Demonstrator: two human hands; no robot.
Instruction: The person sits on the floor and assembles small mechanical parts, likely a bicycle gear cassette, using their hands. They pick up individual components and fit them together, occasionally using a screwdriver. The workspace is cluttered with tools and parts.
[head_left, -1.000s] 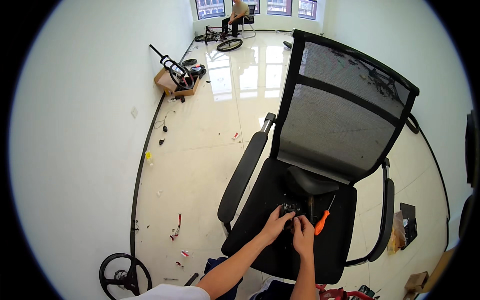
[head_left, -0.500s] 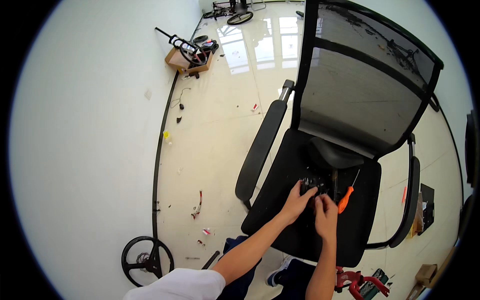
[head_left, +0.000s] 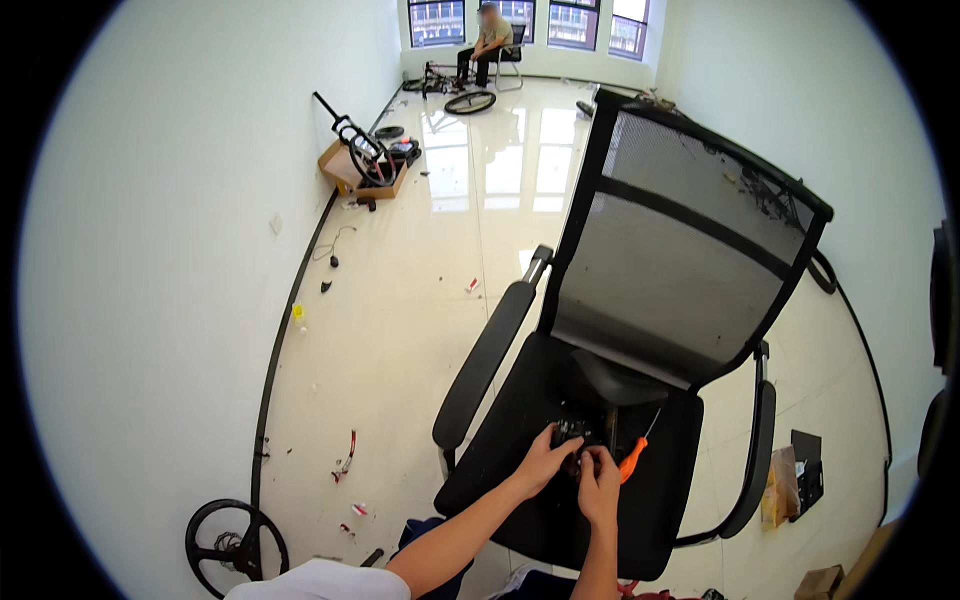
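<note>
A black office chair (head_left: 642, 528) stands in front of me with its seat under my hands. My left hand (head_left: 540, 462) is closed around a small dark mechanical part (head_left: 572, 431) held low over the seat. My right hand (head_left: 599, 487) pinches at the near side of that part; its fingertips partly hide the contact. A screwdriver with an orange handle (head_left: 631, 461) lies just right of my right hand, its shaft aimed at the backrest. Behind the hands a black bicycle saddle (head_left: 622, 382) with its post rests against the backrest.
Armrests (head_left: 487, 362) flank the seat. On the left floor lie a black steering-wheel-shaped wheel (head_left: 197, 540), small parts and an open cardboard box (head_left: 385, 188) with bike parts. A person (head_left: 490, 45) sits far off beside a bicycle wheel (head_left: 470, 103). At right is a black case (head_left: 808, 485).
My view has tilted upward, so the chair and hands appear lower and farther left, and the seated person and windows show. Both hands stay on the dark part.
</note>
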